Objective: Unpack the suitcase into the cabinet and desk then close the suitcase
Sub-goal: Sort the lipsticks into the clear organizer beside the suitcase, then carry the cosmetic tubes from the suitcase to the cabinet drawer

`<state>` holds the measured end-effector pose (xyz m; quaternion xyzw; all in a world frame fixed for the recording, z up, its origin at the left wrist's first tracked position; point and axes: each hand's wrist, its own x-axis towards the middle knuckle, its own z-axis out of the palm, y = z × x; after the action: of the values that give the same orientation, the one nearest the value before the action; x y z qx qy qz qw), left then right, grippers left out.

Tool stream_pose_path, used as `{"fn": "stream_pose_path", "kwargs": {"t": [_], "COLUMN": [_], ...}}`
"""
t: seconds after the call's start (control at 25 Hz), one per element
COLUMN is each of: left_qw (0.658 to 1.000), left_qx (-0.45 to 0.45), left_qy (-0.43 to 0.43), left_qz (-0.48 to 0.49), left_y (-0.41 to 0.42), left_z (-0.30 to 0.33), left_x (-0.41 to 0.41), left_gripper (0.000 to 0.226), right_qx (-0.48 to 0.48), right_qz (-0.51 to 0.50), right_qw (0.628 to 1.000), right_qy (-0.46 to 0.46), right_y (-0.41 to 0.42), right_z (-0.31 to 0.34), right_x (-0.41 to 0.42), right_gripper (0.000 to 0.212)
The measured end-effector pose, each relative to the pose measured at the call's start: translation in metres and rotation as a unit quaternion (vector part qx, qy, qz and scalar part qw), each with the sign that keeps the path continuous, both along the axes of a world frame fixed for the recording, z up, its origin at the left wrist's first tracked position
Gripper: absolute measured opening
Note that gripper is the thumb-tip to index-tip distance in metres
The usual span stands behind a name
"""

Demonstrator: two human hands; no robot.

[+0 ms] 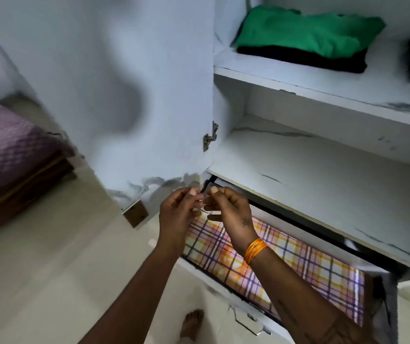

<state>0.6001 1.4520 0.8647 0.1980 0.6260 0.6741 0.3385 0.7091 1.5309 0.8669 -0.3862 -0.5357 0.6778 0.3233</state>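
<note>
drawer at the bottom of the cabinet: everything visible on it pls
The drawer is pulled open below the lowest shelf. White front panel with grey marble-like veining and a metal handle on its face. Inside lies a plaid cloth in pink, yellow and purple, covering most of the bottom. The left hand and right hand are above its left end, not touching it.

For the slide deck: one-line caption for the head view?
Both hands, left and right, pinch a small clear item over an open drawer below shelves holding folded clothes.
</note>
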Motion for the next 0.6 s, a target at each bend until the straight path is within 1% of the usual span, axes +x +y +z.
{"fn": "stream_pose_path", "kwargs": {"t": [0.12, 0.32, 0.4, 0.48, 0.6], "left_qw": [0.997, 0.969, 0.948, 0.919, 0.875], "left_qx": [0.022, -0.005, -0.023, -0.032, -0.027], "left_qy": [0.022, 0.076, 0.099, 0.106, 0.09], "left_qz": [0.077, 0.235, 0.302, 0.377, 0.476], "left_y": [-0.058, -0.189, -0.255, -0.325, -0.429], "left_z": [0.022, 0.035, 0.04, 0.045, 0.047], "left_x": [0.005, 0.006, 0.01, 0.015, 0.022], "left_gripper": [0.019, 0.022, 0.023, 0.023, 0.022], "right_qx": [0.005, 0.015, 0.02, 0.031, 0.023], "right_qz": [0.081, 0.226, 0.298, 0.368, 0.457], "right_qw": [0.996, 0.974, 0.954, 0.929, 0.888], "right_qy": [0.026, 0.021, 0.026, 0.027, 0.038], "right_y": [-0.037, -0.128, -0.181, -0.242, -0.336], "right_z": [0.016, 0.026, 0.033, 0.039, 0.048], "right_x": [-0.01, -0.047, -0.065, -0.082, -0.102], "right_gripper": [0.029, 0.027, 0.027, 0.028, 0.03]}}
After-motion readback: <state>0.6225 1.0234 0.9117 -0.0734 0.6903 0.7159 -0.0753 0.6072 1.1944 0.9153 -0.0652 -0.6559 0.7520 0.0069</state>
